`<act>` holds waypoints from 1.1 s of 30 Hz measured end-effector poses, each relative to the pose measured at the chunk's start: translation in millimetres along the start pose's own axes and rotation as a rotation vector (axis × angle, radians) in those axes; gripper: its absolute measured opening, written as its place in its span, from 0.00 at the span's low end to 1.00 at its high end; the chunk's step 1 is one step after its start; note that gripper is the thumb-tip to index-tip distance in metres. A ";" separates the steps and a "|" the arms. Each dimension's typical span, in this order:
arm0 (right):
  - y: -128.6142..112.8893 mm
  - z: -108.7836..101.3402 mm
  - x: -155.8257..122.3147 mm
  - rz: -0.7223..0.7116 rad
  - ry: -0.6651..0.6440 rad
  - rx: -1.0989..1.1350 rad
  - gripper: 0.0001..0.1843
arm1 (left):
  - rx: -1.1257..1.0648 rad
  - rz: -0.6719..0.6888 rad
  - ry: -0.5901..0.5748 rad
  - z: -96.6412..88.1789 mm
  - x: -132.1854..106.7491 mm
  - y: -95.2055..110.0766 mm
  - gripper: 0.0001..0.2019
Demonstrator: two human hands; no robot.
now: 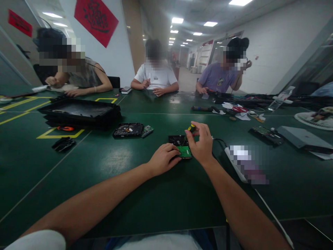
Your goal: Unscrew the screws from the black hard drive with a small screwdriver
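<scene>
In the head view a hard drive (177, 140) lies on the green table, its green circuit board (185, 152) facing up on the near side. My left hand (164, 159) grips the drive from the left, with its fingertips at the board's edge. Pinched upright between the thumb and fingers of my right hand (201, 144) is a short yellow-and-black screwdriver (191, 128) above the drive. The screwdriver's tip is too small to make out. Left of the drive lie a second hard drive (128, 130) and a loose circuit board (147, 131).
Black trays (80, 110) stand stacked at left, near an orange-handled tool (65, 128) and a black item (63, 144). A white power strip (235, 165) with cables lies right of my right arm. Beyond are a grey box (304, 137) and a bottle (281, 98). Three people sit opposite.
</scene>
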State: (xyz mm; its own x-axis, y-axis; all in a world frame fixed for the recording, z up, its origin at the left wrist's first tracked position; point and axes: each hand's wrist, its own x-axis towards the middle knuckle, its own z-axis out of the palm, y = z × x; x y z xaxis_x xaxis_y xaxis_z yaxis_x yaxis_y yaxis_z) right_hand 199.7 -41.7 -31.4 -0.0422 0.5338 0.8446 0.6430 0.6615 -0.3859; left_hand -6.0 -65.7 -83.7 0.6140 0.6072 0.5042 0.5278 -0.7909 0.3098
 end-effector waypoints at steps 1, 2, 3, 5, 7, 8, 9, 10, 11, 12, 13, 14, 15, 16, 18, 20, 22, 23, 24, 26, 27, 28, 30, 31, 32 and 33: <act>0.4 0.5 -0.4 0.002 -0.004 0.003 0.19 | 0.000 0.000 0.003 0.2 -0.3 -0.2 0.11; 0.7 0.9 -0.6 0.002 -0.011 0.006 0.20 | 0.001 0.000 0.006 0.4 -0.5 -0.4 0.11; 0.7 1.0 -0.7 0.001 -0.018 0.010 0.20 | 0.003 -0.001 0.007 0.6 -0.7 -0.5 0.11; 0.0 0.4 -0.4 -0.004 -0.024 0.015 0.19 | 0.005 -0.004 0.007 1.3 -0.9 -0.9 0.11; -1.2 -0.8 0.5 -0.007 -0.010 0.013 0.18 | 0.008 -0.012 0.014 2.3 -1.0 -1.6 0.11; -1.8 -1.3 1.0 -0.006 -0.002 0.012 0.18 | 0.009 -0.019 0.022 2.8 -1.0 -1.9 0.11; -2.3 -1.6 1.4 -0.003 0.005 0.009 0.17 | 0.009 -0.025 0.035 3.2 -1.0 -2.3 0.11; -2.5 -1.6 1.6 -0.002 0.006 0.008 0.17 | 0.009 -0.030 0.049 3.4 -1.1 -2.5 0.12; -2.4 -1.4 1.6 -0.002 0.002 0.010 0.17 | 0.006 -0.034 0.061 3.5 -1.2 -2.6 0.12; -2.2 -0.9 1.4 -0.005 -0.007 0.014 0.18 | 0.001 -0.037 0.070 3.4 -1.3 -2.6 0.13; -1.8 -0.3 1.0 -0.009 -0.019 0.018 0.18 | -0.006 -0.039 0.076 3.1 -1.4 -2.5 0.15; -1.4 0.2 0.5 -0.011 -0.029 0.022 0.19 | -0.013 -0.042 0.080 2.7 -1.5 -2.2 0.16; -1.1 0.6 0.0 -0.013 -0.035 0.027 0.20 | -0.019 -0.045 0.085 2.3 -1.5 -1.9 0.17; -1.0 0.7 -0.4 -0.011 -0.037 0.031 0.20 | -0.022 -0.050 0.088 1.9 -1.5 -1.5 0.18; -1.6 0.1 -0.5 -0.006 -0.024 0.031 0.20 | -0.014 -0.069 0.101 1.2 -1.3 -0.7 0.21; -2.9 -1.2 0.2 -0.007 -0.006 0.015 0.18 | 0.006 -0.099 0.104 0.9 -0.9 -0.2 0.25; -4.1 -2.1 1.4 -0.019 -0.004 0.001 0.17 | 0.024 -0.133 0.090 1.2 -0.6 -0.3 0.30; -4.5 -2.3 2.0 -0.024 -0.007 0.000 0.17 | 0.028 -0.146 0.081 1.5 -0.4 -0.6 0.31; -4.7 -2.2 2.4 -0.028 -0.013 0.004 0.17 | 0.030 -0.157 0.074 1.8 -0.4 -1.0 0.33; -4.8 -1.8 2.6 -0.027 -0.026 0.017 0.18 | 0.028 -0.167 0.067 2.5 -0.4 -2.2 0.33; -4.7 -1.7 2.4 -0.022 -0.027 0.024 0.18 | 0.026 -0.168 0.068 2.8 -0.5 -2.8 0.33; -4.5 -1.6 2.2 -0.017 -0.026 0.028 0.18 | 0.026 -0.169 0.070 3.0 -0.7 -3.4 0.33; -4.2 -2.0 1.7 -0.009 -0.016 0.024 0.17 | 0.024 -0.170 0.071 3.4 -1.0 -4.2 0.32; -4.2 -2.4 1.6 -0.008 -0.009 0.018 0.16 | 0.025 -0.172 0.069 3.6 -1.1 -4.4 0.32; -4.3 -2.7 1.6 -0.009 -0.004 0.011 0.16 | 0.027 -0.175 0.066 3.8 -1.1 -4.6 0.31; -4.5 -3.0 1.7 -0.012 -0.003 0.007 0.15 | 0.029 -0.176 0.061 4.1 -1.1 -4.7 0.31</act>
State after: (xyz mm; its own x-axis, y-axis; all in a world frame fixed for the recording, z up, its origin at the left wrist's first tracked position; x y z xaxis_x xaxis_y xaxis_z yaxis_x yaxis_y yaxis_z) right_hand 199.1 -45.4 -27.2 -0.0525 0.5273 0.8481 0.6368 0.6718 -0.3783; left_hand -6.8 -62.4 -89.0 0.4744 0.7297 0.4924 0.6414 -0.6696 0.3744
